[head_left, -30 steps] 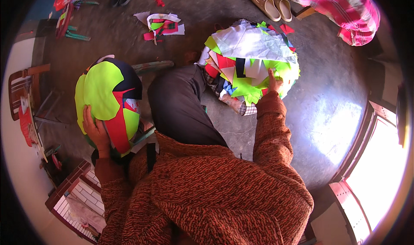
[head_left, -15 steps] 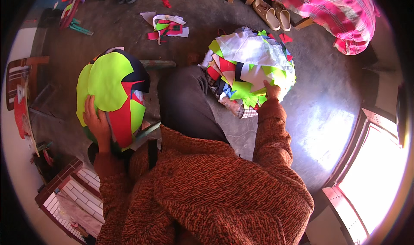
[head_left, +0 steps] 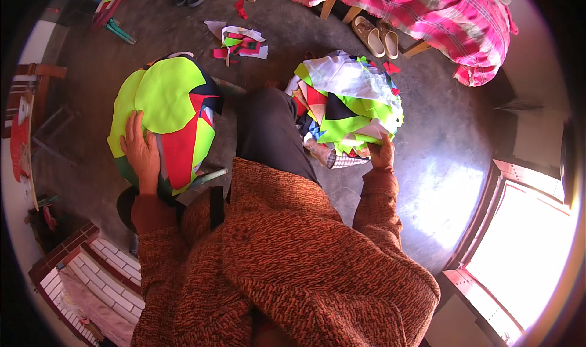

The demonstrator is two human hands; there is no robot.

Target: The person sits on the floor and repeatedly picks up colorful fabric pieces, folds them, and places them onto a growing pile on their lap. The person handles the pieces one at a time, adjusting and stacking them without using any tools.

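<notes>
My left hand [head_left: 142, 151] lies flat on a stack of cut fabric at my left, its fingers stretched out. On top of that stack is a rounded lime-green fabric piece [head_left: 168, 93], with a red piece [head_left: 178, 155] and a dark navy piece [head_left: 207, 89] showing beside it. My right hand [head_left: 383, 153] is at the near edge of a round heap of mixed scraps, pinching a pale fabric scrap [head_left: 372, 129]. White cloth [head_left: 339, 72] covers the heap's far side; lime, red, navy and checked scraps show below it.
A small group of scraps [head_left: 244, 45] lies on the grey floor [head_left: 439, 121] ahead. Tan clogs [head_left: 369, 36] stand by a piece of furniture draped in pink plaid cloth [head_left: 427, 11]. A bright opening [head_left: 525, 249] is at right. My dark-trousered knee [head_left: 268, 127] rises between the piles.
My right hand has drawn back toward me, and the pale scrap has slid with it to the heap's near edge. The left hand stays on its stack. The whole view has shifted slightly.
</notes>
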